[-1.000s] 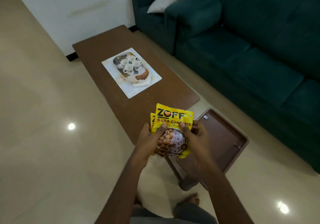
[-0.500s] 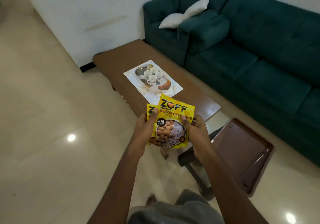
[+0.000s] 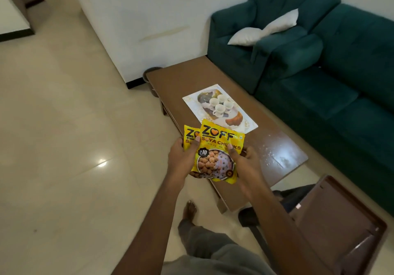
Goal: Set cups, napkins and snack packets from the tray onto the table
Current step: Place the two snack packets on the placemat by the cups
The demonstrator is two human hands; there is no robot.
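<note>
A low brown surface (image 3: pixel 277 147) runs beside a green sofa (image 3: pixel 341 87). Over its near edge the left hand (image 3: pixel 181 157) and right hand (image 3: pixel 247 164) grip two yellow snack packets (image 3: pixel 217 153), thumbs on the front one. Within the last second they have moved away from the brown tray (image 3: pixel 341 221), now well apart at lower right with nothing visible in it, so I judge that setting down comes next. Four white cups (image 3: pixel 219 104) cluster on a white mat (image 3: pixel 248 125).

The snack packets (image 3: pixel 215 155) are glossy yellow plastic film, slightly crinkled. The table (image 3: pixel 277 147) is smooth brown wood with a dull sheen at its near end. The cups (image 3: pixel 219 108) look like white glazed ceramic. The sofa (image 3: pixel 341 78) is matt, plush green cloth. The floor (image 3: pixel 74 157) is polished, mirror-glossy tile, and the tray (image 3: pixel 336 217) looks like smooth brown plastic.
</note>
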